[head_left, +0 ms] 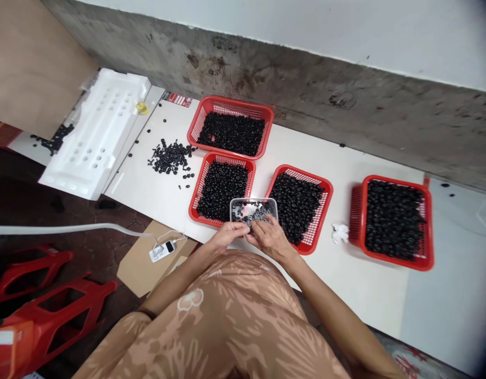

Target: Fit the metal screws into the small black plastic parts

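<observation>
Directly beyond the fingertips, a clear plastic tub (pixel 254 201) is rested across the corner of a red plastic basket (pixel 221 189), apparently so that it can be reached by both hands at once. Small black rings (pixel 250 212), mixed with greyish pieces, are contained in the tub. The left hand (pixel 227 234) and the right hand (pixel 268 237) are brought close together at its near edge, with the fingers curled narrow over the contents; whether any piece is pinched cannot be told.

To the right of the fingers, a second basket (pixel 298 205) and a third basket (pixel 390 221) are seen filled with similar rings, and a fourth basket (pixel 230 126) lies further ahead. Ahead and to the left, a loose heap of rings (pixel 170 157) is spread on a white board (pixel 144 184), perhaps left within easy reach.
</observation>
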`<state>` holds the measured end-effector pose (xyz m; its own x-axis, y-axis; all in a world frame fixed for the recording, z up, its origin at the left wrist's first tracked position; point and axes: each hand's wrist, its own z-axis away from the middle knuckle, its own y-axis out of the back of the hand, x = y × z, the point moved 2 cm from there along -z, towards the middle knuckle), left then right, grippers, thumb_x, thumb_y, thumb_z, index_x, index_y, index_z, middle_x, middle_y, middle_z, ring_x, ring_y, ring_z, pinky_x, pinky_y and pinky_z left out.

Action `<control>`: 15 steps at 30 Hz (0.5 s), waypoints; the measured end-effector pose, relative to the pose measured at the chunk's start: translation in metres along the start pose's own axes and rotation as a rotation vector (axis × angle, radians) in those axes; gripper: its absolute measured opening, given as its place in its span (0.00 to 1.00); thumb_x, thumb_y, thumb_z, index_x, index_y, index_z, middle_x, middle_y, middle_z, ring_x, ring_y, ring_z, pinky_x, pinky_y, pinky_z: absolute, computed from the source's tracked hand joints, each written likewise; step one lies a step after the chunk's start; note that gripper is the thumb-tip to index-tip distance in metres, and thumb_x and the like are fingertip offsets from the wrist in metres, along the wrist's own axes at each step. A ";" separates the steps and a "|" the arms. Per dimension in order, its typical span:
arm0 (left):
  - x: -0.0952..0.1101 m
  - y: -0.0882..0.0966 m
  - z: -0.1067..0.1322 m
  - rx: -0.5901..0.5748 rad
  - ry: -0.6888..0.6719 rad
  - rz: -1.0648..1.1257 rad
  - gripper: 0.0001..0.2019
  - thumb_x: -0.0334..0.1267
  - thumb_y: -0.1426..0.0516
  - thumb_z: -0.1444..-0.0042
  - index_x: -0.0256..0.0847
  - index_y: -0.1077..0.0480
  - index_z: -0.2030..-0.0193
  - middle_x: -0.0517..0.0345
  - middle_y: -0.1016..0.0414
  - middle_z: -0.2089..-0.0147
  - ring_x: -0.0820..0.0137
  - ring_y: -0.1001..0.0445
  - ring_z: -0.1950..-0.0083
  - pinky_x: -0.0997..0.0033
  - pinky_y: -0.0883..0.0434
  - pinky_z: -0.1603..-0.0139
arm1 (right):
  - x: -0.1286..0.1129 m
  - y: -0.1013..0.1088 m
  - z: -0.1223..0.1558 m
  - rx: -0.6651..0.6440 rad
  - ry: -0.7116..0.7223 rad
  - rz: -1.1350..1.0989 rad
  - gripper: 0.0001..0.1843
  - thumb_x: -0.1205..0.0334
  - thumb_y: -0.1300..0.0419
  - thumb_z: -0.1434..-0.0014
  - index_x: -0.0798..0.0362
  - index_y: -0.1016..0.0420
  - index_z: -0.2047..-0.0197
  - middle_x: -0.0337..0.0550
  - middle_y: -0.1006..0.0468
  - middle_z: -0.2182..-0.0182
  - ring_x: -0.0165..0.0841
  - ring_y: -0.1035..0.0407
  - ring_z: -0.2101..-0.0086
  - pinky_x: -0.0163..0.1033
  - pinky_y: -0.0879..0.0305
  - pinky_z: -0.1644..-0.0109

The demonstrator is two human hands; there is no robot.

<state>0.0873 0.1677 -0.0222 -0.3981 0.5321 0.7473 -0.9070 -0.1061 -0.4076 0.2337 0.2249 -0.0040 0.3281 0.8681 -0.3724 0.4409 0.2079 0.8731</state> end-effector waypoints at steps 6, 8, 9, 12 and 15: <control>-0.007 -0.003 0.003 -0.071 0.005 -0.069 0.18 0.50 0.37 0.54 0.33 0.27 0.75 0.56 0.28 0.73 0.71 0.33 0.68 0.72 0.39 0.59 | -0.006 -0.004 0.013 -0.013 0.105 0.021 0.13 0.64 0.52 0.33 0.60 0.29 0.57 0.48 0.26 0.69 0.34 0.30 0.68 0.48 0.36 0.45; -0.008 -0.003 0.004 -0.066 -0.004 -0.076 0.19 0.50 0.37 0.53 0.32 0.28 0.75 0.57 0.29 0.73 0.71 0.34 0.68 0.73 0.39 0.60 | -0.007 -0.004 0.015 0.014 0.126 0.036 0.13 0.65 0.53 0.33 0.61 0.29 0.57 0.48 0.25 0.68 0.34 0.30 0.67 0.49 0.35 0.44; -0.008 -0.003 0.004 -0.063 -0.009 -0.085 0.19 0.50 0.37 0.53 0.32 0.28 0.75 0.57 0.29 0.73 0.71 0.34 0.68 0.73 0.39 0.60 | -0.007 -0.005 0.015 0.028 0.135 0.041 0.13 0.65 0.53 0.33 0.60 0.29 0.57 0.48 0.25 0.68 0.33 0.29 0.67 0.49 0.35 0.44; -0.012 -0.004 0.003 -0.069 -0.006 -0.110 0.18 0.50 0.38 0.52 0.32 0.27 0.74 0.56 0.27 0.71 0.71 0.33 0.67 0.73 0.39 0.59 | -0.007 -0.005 0.017 0.058 0.143 0.019 0.12 0.66 0.52 0.33 0.59 0.28 0.59 0.47 0.24 0.69 0.32 0.29 0.68 0.48 0.34 0.44; -0.014 -0.005 0.001 -0.070 0.014 -0.097 0.19 0.50 0.38 0.51 0.32 0.25 0.70 0.54 0.25 0.69 0.71 0.32 0.66 0.73 0.38 0.60 | -0.002 -0.005 0.020 0.061 0.062 -0.084 0.11 0.64 0.50 0.34 0.57 0.27 0.59 0.46 0.22 0.68 0.31 0.28 0.68 0.48 0.35 0.43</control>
<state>0.0970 0.1601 -0.0301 -0.3064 0.5491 0.7775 -0.9290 0.0055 -0.3700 0.2475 0.2130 -0.0144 0.2362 0.8754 -0.4218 0.5157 0.2549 0.8180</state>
